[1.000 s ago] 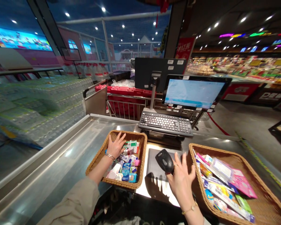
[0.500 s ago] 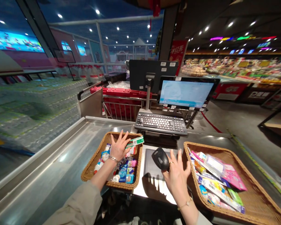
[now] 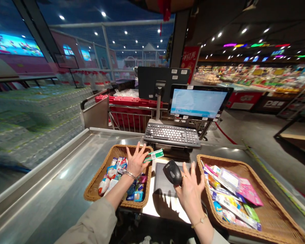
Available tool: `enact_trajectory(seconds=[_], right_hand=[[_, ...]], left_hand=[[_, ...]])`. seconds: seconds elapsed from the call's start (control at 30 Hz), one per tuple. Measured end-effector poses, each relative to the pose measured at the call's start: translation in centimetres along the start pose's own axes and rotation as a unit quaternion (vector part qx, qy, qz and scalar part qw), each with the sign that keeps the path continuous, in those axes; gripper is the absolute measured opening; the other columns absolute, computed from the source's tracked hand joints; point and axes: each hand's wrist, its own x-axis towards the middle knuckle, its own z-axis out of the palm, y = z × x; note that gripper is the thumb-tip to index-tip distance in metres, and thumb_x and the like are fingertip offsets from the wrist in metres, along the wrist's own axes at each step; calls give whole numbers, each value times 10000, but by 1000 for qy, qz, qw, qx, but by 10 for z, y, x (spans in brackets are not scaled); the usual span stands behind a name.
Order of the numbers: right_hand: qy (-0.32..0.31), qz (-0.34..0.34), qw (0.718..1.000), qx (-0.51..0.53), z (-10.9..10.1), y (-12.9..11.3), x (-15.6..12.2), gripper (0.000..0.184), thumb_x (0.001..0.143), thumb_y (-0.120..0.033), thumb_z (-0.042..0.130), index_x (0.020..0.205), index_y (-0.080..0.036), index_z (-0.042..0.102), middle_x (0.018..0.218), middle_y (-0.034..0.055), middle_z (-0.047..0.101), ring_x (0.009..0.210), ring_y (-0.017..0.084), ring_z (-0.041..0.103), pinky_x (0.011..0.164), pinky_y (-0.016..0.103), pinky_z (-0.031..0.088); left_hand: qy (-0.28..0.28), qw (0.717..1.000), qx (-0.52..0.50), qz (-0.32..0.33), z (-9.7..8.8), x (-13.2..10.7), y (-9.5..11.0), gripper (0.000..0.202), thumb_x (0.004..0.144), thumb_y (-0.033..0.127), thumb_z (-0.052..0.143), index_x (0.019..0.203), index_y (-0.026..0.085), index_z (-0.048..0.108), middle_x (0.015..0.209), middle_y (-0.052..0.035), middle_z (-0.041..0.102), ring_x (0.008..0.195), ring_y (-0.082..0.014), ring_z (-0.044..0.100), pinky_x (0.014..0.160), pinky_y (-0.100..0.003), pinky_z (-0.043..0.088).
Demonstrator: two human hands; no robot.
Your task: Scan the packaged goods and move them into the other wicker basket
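Observation:
My left hand [image 3: 137, 162] is over the inner right part of the left wicker basket [image 3: 91, 189], gripping a narrow green-and-white packet [image 3: 155, 155] between thumb and fingers. A barcode shows on the packet's upper face, and its far end sticks out past the basket's rim. Small colourful packaged goods [image 3: 112, 172] lie in that basket, partly hidden under my wrist. My right hand [image 3: 191, 188] holds a black barcode scanner [image 3: 172, 172] between thumb and index finger, the other fingers spread. The scanner's head points left toward the packet, above a grey pad [image 3: 160, 184] on the counter.
A second wicker basket [image 3: 277, 220] at right holds several packaged items [image 3: 230, 196]. Behind the pad sit a keyboard [image 3: 171, 134] and a lit monitor [image 3: 198, 101], with a dark screen back [image 3: 160, 83] beside it. The metal counter [image 3: 63, 176] stretches left.
My left hand has moved right with the packet, bringing it closer to the scanner. My right hand stays nearly still with the scanner. The whole view has shifted slightly.

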Motion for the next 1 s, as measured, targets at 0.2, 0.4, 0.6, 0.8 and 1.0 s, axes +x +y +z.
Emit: enact_trajectory(seconds=[0.2,0.4,0.6,0.8,1.0], right_hand=[[-7,16,1000,10,-10,-10,2,319,719,-162,481,999,-205,629,1405,76,503,1423,319,222,1081,606,124],[-15,11,1000,11,-9,-10,1,309,720,-157,476,988,-205,623,1401,84,508,1426,316,212,1081,615,114],[-17,7,1000,21,-6,-9,0,310,715,-151,476,987,-191,619,1385,99,523,1423,321,216,1083,615,92],[1,1,1000,30,-8,-11,1,288,714,-161,485,971,-185,613,1340,114,563,1403,325,268,1081,604,117],[3,0,999,41,-9,-11,1,287,692,-146,497,949,-195,615,1344,94,563,1389,315,302,1085,597,121]], left_hand=[[4,1000,0,11,5,2,7,361,863,419,564,1182,257,610,1464,-101,431,1415,-363,256,1068,-749,-71],[3,1000,-1,20,8,5,12,371,870,442,549,1184,254,605,1468,-101,425,1421,-357,242,1068,-743,-97],[-2,1000,-4,24,9,8,17,364,873,420,547,1190,248,603,1465,-101,429,1421,-351,245,1068,-746,-86],[-3,999,-8,31,12,11,18,373,867,418,559,1197,248,601,1466,-105,428,1421,-353,246,1066,-747,-94],[3,999,-7,39,16,12,18,380,872,436,552,1197,246,602,1461,-109,433,1421,-352,246,1063,-741,-115]])
